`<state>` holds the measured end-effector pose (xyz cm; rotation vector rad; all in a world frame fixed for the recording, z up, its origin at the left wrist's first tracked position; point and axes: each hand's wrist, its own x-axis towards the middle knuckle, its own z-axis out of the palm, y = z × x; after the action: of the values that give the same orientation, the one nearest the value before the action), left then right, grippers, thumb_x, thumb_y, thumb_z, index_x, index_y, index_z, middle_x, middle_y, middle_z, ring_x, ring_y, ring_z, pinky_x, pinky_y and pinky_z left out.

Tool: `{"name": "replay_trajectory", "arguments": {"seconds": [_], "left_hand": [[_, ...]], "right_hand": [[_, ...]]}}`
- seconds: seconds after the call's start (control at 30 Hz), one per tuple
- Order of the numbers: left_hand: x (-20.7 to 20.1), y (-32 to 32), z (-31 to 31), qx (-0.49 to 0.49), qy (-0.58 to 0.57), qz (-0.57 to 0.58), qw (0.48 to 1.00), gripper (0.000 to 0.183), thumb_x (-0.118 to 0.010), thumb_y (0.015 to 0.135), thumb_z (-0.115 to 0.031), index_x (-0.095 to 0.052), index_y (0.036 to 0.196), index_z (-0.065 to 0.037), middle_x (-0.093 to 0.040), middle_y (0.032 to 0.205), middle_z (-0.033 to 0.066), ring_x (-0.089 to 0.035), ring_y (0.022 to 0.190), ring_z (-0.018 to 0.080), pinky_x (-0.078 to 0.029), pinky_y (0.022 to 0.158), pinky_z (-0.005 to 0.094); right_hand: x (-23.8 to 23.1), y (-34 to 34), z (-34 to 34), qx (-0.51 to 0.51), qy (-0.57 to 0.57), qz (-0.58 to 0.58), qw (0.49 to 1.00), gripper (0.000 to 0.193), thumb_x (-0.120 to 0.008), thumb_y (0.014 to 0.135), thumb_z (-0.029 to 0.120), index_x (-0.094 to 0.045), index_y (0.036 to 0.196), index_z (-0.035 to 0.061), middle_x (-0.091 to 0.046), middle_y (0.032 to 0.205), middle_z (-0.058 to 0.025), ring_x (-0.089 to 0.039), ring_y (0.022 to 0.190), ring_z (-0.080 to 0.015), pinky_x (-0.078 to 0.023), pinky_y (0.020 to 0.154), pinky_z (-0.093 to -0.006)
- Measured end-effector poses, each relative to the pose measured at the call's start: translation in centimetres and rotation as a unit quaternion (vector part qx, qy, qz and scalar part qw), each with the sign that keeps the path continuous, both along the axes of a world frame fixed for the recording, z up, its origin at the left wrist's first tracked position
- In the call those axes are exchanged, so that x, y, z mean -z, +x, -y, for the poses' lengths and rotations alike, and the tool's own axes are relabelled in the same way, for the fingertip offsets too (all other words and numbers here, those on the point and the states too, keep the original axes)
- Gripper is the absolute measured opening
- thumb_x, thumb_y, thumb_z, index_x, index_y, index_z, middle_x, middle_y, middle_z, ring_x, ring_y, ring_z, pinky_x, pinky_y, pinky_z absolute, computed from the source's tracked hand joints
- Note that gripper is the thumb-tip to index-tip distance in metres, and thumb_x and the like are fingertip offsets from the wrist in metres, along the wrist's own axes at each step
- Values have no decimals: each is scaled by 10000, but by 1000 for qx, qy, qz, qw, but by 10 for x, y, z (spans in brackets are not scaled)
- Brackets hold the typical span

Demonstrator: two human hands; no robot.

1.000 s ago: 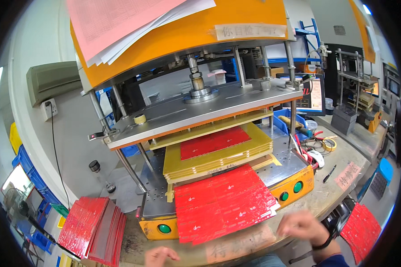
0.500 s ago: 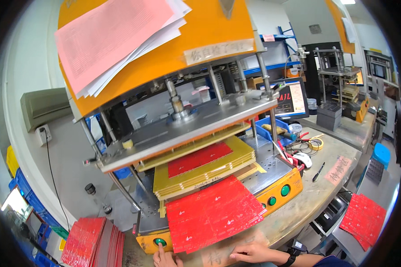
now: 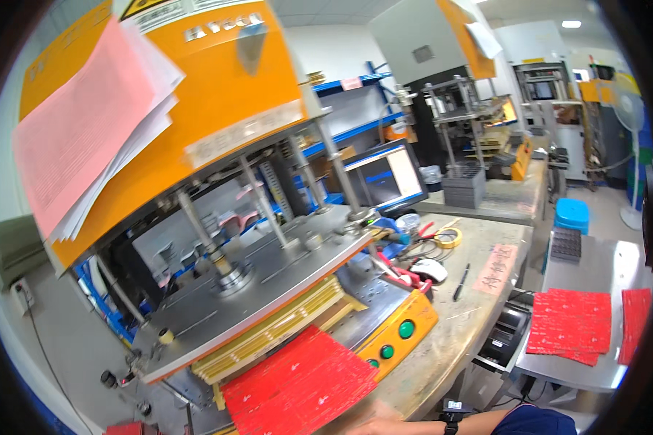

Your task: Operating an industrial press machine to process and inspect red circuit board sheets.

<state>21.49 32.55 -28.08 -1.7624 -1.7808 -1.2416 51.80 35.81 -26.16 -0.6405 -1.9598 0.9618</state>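
Note:
A red printed sheet panel (image 3: 301, 384) lies flat at the front of the press, jutting out toward me. Behind it is a yellow layered fixture (image 3: 283, 326), with the press's metal upper plate (image 3: 268, 272) down on top of it. My right hand (image 3: 374, 425) is at the lower edge, just beside the red panel's near right corner. Its fingers are blurred and cut off by the frame, so I cannot see whether it grips anything. My left hand is out of the picture.
Green buttons (image 3: 407, 329) sit on the orange front panel. To the right lie a black pen (image 3: 461, 283), a white mouse (image 3: 429, 271) and yellow tape (image 3: 450, 238). A monitor (image 3: 386, 176) stands behind. More red panels (image 3: 569, 322) rest on a side table (image 3: 595, 272).
The press's upper plate has come down onto the yellow fixture. My view has swung right. My left hand, earlier at the left green button, has left view. The monitor's display has changed.

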Motion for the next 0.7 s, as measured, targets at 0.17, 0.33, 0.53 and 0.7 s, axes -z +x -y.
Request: {"name": "replay_trajectory", "arguments": {"seconds": [0.17, 0.33, 0.53, 0.7], "left_hand": [[11, -10, -5, 1, 18, -80, 997, 123, -620, 815, -111, -611, 892, -15, -586, 953, 192, -515, 965, 328, -410, 856, 420], [15, -9, -7, -1, 32, -10, 999, 151, -661, 785, -162, -619, 889, -60, -604, 958, 155, -509, 1000, 350, -377, 874, 458], [-2, 5, 4, -3, 31, -37, 999, 143, -659, 805, -156, -617, 896, -55, -597, 969, 166, -506, 996, 347, -381, 857, 453], [-4, 9, 3, -11, 27, -48, 998, 144, -656, 820, -175, -603, 855, -47, -590, 979, 179, -507, 958, 358, -391, 832, 458]], "right_hand": [[4, 1, -2, 1, 18, -55, 998, 229, -533, 911, 241, -575, 808, 41, -570, 705, -111, -566, 657, -247, -448, 611, -344], [8, 2, -7, -17, 16, -30, 999, 256, -540, 896, 248, -563, 761, 32, -572, 699, -131, -573, 650, -275, -440, 580, -364], [11, 4, -6, -15, 12, -27, 999, 278, -540, 898, 248, -543, 740, 20, -572, 696, -143, -576, 641, -289, -438, 567, -376], [12, 3, -8, -25, 20, -52, 998, 283, -535, 904, 245, -539, 742, 14, -569, 695, -150, -578, 636, -294, -439, 564, -376]]}}
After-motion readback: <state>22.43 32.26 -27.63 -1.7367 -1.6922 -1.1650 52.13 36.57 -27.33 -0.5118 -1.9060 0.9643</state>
